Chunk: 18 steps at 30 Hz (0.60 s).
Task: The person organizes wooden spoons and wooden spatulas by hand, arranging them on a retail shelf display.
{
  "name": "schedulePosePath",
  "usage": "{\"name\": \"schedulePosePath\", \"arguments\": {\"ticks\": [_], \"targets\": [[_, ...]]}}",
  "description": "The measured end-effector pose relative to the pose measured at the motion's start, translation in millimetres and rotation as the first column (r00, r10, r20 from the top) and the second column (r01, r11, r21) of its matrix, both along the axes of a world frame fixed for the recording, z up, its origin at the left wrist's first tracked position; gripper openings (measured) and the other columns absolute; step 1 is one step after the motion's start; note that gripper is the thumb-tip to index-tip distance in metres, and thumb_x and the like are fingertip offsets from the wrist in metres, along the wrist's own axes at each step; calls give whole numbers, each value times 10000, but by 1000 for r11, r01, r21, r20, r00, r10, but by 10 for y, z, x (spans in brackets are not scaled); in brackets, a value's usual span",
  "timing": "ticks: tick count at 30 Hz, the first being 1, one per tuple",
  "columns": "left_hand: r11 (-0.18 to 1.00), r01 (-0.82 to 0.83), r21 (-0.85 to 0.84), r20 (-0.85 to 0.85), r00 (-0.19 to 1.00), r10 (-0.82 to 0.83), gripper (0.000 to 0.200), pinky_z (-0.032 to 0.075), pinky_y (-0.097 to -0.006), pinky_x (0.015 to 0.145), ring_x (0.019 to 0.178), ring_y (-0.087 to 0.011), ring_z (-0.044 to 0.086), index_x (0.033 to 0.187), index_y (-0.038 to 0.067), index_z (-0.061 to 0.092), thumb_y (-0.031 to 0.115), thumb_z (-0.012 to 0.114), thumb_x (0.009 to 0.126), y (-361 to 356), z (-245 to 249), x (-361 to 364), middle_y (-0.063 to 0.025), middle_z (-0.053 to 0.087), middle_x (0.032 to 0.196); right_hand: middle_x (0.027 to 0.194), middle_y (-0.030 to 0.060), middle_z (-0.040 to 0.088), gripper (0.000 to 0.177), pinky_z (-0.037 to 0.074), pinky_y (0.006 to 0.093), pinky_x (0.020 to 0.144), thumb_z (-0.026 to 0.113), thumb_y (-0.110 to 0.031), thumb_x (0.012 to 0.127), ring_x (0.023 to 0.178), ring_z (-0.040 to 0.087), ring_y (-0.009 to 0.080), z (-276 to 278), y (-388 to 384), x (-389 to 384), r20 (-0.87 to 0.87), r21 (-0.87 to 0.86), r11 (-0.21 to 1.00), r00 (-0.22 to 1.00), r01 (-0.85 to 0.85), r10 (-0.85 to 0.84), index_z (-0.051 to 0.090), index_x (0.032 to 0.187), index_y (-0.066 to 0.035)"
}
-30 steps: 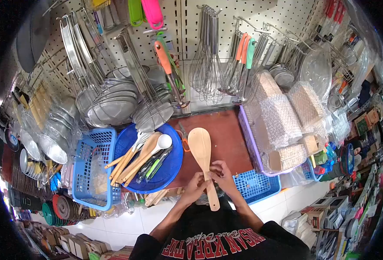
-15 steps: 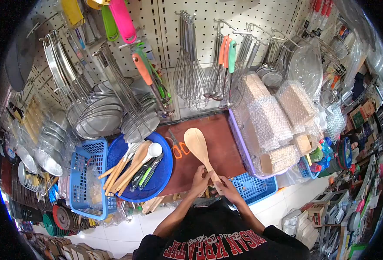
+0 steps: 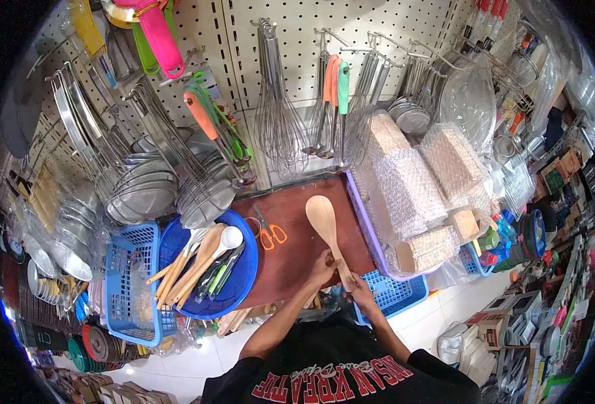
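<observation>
A wooden spoon is held over the brown board, its bowl pointing away from me and its handle toward my body. My left hand is closed round the middle of the handle. Lower down, near the handle's end, my right hand grips it with fingers pressed together. Orange-handled scissors lie on the board to the left of the spoon. Beyond them, a blue round tray holds wooden and white utensils.
A blue basket stands at the left. To the right are a purple-rimmed basket of bubble-wrapped boxes and a lower blue basket. Whisks, strainers and ladles hang from the pegboard.
The view has shifted, so the shelf items appear further left. The spoon sits slightly further right and more upright in the view, with both hands still on it.
</observation>
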State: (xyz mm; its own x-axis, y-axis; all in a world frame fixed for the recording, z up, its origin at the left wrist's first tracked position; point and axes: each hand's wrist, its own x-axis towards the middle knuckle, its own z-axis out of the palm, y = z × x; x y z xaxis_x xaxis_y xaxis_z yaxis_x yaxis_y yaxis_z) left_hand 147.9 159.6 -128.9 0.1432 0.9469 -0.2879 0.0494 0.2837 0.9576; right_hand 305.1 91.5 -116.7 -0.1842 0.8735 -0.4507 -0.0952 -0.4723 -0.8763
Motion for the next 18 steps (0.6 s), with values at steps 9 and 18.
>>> {"name": "schedulePosePath", "arguments": {"ticks": [9, 18], "targets": [[1000, 17, 0, -25, 1000, -17, 604, 511, -301, 589, 668, -163, 614, 1394, 29, 380, 108, 648, 859, 177, -335, 277, -96, 640, 819, 828, -12, 593, 246, 351, 193, 445, 461, -236, 1007, 564, 497, 73, -244, 213, 91, -65, -60, 991, 991, 117, -121, 534, 1219, -134], [996, 82, -20, -157, 984, -84, 610, 527, -358, 767, 869, -207, 636, 1426, 86, 378, 67, 626, 869, 283, -362, 381, -136, 664, 979, 744, -33, 520, 234, 332, 187, 421, 458, -247, 1008, 542, 468, 60, -423, 394, 157, -113, -34, 990, 984, 134, -137, 543, 1195, -135]]}}
